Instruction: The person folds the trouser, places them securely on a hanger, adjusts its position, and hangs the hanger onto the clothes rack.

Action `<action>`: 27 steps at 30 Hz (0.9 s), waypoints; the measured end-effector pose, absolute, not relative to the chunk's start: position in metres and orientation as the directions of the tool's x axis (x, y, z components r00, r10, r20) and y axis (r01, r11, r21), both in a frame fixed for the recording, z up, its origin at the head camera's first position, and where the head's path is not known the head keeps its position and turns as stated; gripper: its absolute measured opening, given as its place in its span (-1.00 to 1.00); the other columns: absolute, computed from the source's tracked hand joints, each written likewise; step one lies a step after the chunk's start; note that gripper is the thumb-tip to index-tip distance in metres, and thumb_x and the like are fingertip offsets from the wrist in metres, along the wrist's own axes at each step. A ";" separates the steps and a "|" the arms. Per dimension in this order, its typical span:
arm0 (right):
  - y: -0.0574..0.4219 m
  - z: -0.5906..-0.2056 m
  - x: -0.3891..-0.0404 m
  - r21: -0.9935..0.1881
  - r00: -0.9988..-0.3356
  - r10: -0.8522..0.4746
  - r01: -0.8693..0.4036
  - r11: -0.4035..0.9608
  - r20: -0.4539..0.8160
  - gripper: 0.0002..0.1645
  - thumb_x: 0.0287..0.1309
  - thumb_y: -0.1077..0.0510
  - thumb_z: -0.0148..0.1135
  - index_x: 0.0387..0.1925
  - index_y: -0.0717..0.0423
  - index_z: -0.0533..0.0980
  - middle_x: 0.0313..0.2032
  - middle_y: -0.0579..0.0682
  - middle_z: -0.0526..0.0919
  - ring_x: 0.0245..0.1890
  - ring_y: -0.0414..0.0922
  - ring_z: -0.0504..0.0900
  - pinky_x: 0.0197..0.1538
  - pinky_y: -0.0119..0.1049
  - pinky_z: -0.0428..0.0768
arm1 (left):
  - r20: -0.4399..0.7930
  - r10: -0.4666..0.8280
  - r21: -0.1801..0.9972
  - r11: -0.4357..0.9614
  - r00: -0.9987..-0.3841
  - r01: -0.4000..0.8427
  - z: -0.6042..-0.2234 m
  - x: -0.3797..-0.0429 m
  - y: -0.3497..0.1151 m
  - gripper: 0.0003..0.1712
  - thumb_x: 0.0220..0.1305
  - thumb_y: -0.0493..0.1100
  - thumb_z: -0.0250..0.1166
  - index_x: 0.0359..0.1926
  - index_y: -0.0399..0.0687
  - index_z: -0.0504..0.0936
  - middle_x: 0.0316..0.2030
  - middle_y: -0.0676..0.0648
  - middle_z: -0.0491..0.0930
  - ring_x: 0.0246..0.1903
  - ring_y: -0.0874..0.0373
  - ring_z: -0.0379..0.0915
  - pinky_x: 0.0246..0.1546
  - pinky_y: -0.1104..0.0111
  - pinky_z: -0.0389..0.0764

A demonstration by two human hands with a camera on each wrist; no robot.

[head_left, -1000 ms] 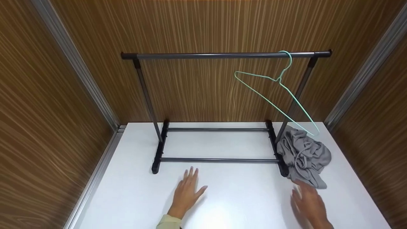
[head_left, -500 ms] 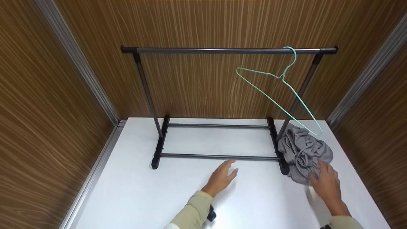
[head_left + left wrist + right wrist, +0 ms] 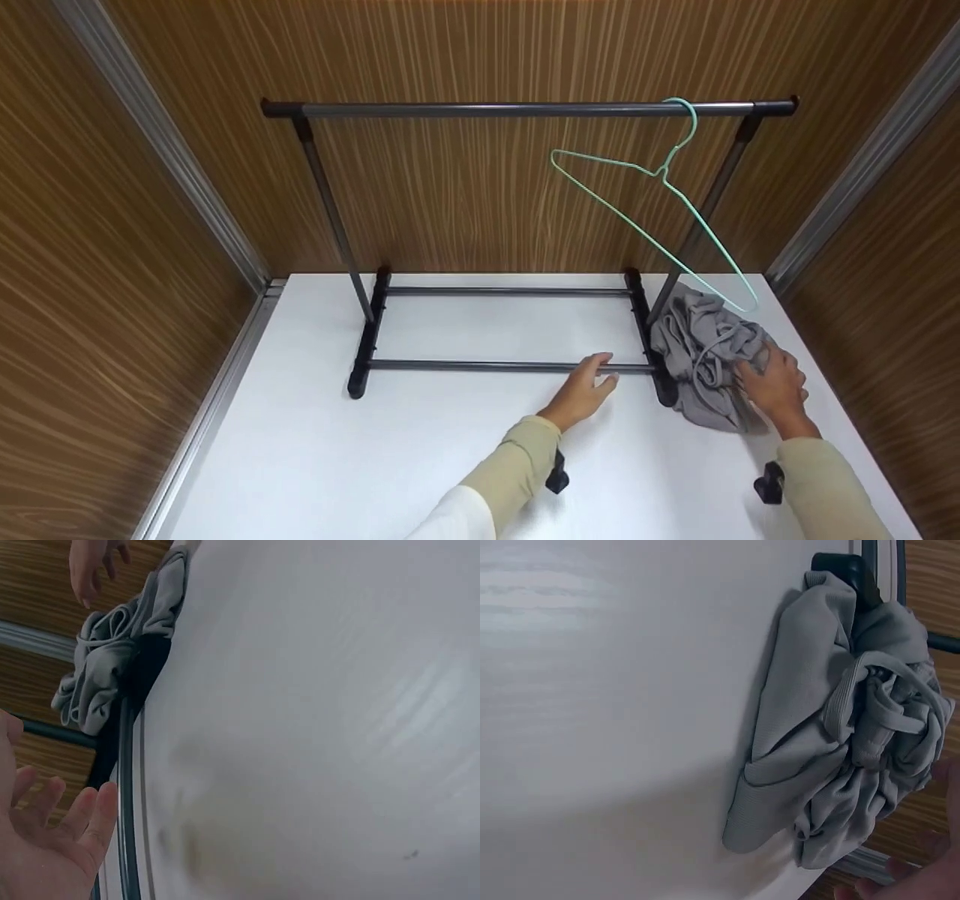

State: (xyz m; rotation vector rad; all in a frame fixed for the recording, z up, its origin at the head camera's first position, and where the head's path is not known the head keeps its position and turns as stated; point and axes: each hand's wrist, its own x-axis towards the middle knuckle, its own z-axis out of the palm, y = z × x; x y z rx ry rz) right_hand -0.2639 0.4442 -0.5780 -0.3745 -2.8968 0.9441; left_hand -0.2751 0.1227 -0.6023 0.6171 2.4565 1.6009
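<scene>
A crumpled grey garment with a drawstring (image 3: 705,345) lies in a heap at the right foot of the black clothes rack (image 3: 510,366). My right hand (image 3: 776,382) is at the heap's right side, its fingers parted and overlapping the cloth in the head view. At the lower right of the right wrist view, part of that hand (image 3: 922,874) shows beside the garment (image 3: 840,727). My left hand (image 3: 581,390), fingers loosely bent and holding nothing, hovers by the rack's front lower bar. A mint-green hanger (image 3: 660,172) hangs from the top rail near its right end.
The rack stands on a white tabletop (image 3: 315,465). Wood-patterned panels (image 3: 465,202) close in the back and both sides, with metal strips at the corners. A small black device sits on each wrist.
My left hand has lifted off the tabletop and moved right along the rack's front bar. My right hand has moved from in front of the garment up to its right side.
</scene>
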 end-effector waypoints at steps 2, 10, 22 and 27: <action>0.449 -0.577 -0.266 -0.587 -0.968 0.245 0.226 0.777 -0.048 -0.10 0.31 -0.18 -0.17 0.38 0.32 -0.20 0.24 0.57 -0.17 0.14 0.59 -0.11 -0.02 0.45 0.00 | 0.102 0.423 0.894 0.358 -0.900 0.270 -0.598 -0.274 0.130 -0.50 0.38 0.00 0.03 0.26 -0.07 0.32 0.18 0.02 0.35 0.12 0.18 0.32 0.09 0.44 0.33; 0.437 -0.577 -0.274 -0.618 -0.993 0.112 0.108 0.779 -0.033 -0.14 0.35 -0.10 -0.17 0.38 0.36 -0.22 0.29 0.53 -0.15 0.22 0.53 -0.13 0.10 0.44 -0.05 | 0.092 0.454 0.859 0.415 -0.886 0.301 -0.590 -0.269 0.162 -0.48 0.37 0.00 0.04 0.28 -0.07 0.28 0.18 -0.01 0.35 0.20 0.21 0.24 0.17 0.44 0.23; 0.429 -0.598 -0.242 -0.657 -0.997 0.038 0.076 0.750 -0.072 -0.21 0.35 -0.05 -0.09 0.30 0.50 -0.01 0.19 0.57 0.12 0.20 0.42 0.12 0.18 0.25 0.12 | -0.096 0.474 0.956 0.290 -0.875 0.053 -0.593 -0.254 0.212 -0.42 0.34 -0.02 0.07 0.33 0.00 0.22 0.29 0.06 0.22 0.27 0.23 0.10 0.21 0.40 0.18; 0.428 -0.605 -0.215 -0.657 -0.997 0.066 0.075 0.750 -0.039 -0.32 0.31 -0.02 0.00 0.20 0.46 0.17 0.03 0.50 0.36 0.06 0.33 0.34 0.05 0.15 0.33 | -0.112 0.480 0.960 0.278 -0.870 0.030 -0.598 -0.238 0.220 -0.44 0.32 -0.07 0.09 0.31 0.00 0.25 0.25 0.06 0.27 0.23 0.26 0.14 0.18 0.43 0.20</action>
